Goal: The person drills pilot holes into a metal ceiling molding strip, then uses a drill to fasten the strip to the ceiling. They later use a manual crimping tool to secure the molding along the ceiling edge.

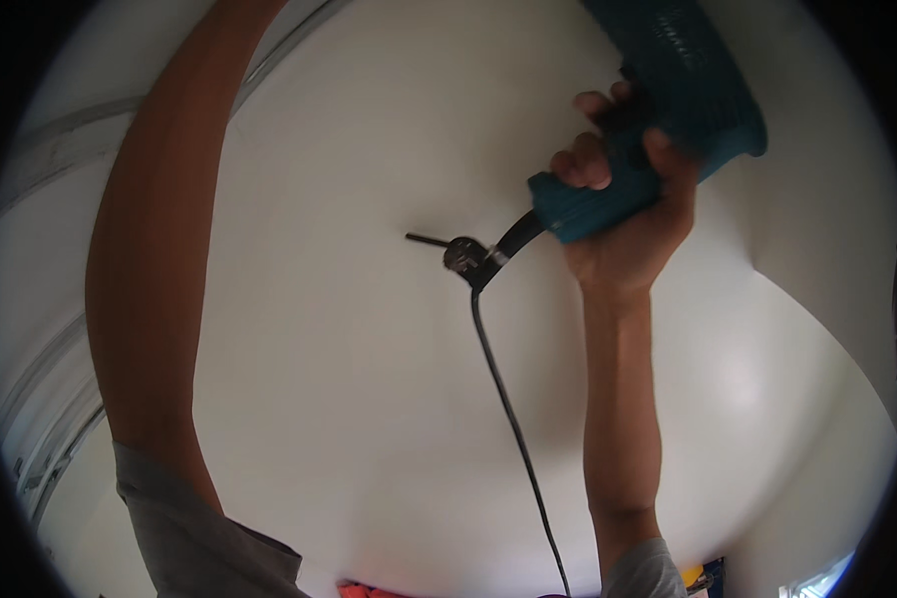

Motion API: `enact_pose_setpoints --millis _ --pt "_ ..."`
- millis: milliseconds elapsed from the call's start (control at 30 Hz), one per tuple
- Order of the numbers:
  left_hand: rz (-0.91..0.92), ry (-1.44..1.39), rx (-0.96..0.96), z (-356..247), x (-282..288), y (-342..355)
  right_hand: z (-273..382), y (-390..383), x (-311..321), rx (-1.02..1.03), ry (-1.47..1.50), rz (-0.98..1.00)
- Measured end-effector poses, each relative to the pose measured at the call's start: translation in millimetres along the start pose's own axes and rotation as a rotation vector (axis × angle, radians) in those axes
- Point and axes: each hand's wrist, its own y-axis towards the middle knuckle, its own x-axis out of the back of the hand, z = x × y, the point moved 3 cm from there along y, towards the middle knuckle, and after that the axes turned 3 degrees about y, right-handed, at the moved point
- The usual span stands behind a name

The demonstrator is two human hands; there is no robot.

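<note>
My right hand [623,214] is raised overhead and grips the handle of a teal power drill [683,95], which points up toward the white ceiling [369,149]. A black cord [508,399] hangs from the bottom of the handle and runs down past my right forearm. A small chuck key [458,252] is strapped to the cord just below the handle. My left arm [159,249] reaches up along the left side; its hand is out of view past the top edge.
A white wall or beam [827,249] meets the ceiling at the right. Pale rails or trim [50,379] curve along the left rim. Orange and yellow-blue objects [369,590] show at the bottom edge.
</note>
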Motion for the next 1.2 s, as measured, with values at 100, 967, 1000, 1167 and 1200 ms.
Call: enact_pose_setpoints --millis 100,967,1000,1167,1200 --pt "-0.005 -0.016 0.051 -2.4 1.1 -1.0 1.2 -0.5 -3.4 0.012 -0.024 -0.006" --pt "-0.004 -0.123 0.227 4.7 3.4 -4.3 -2.3 3.3 -12.7 -0.030 0.014 -0.023" --pt "0.006 -0.126 0.241 6.6 3.8 -1.5 -2.2 4.7 -13.2 -0.039 -0.009 -0.026" --pt "0.001 -0.104 0.233 9.9 6.8 1.4 -1.9 5.4 -15.0 -0.052 -0.019 -0.029" --pt "-0.036 -0.113 0.228 8.9 8.5 -0.9 -2.2 5.0 -15.5 -0.058 -0.017 -0.026"
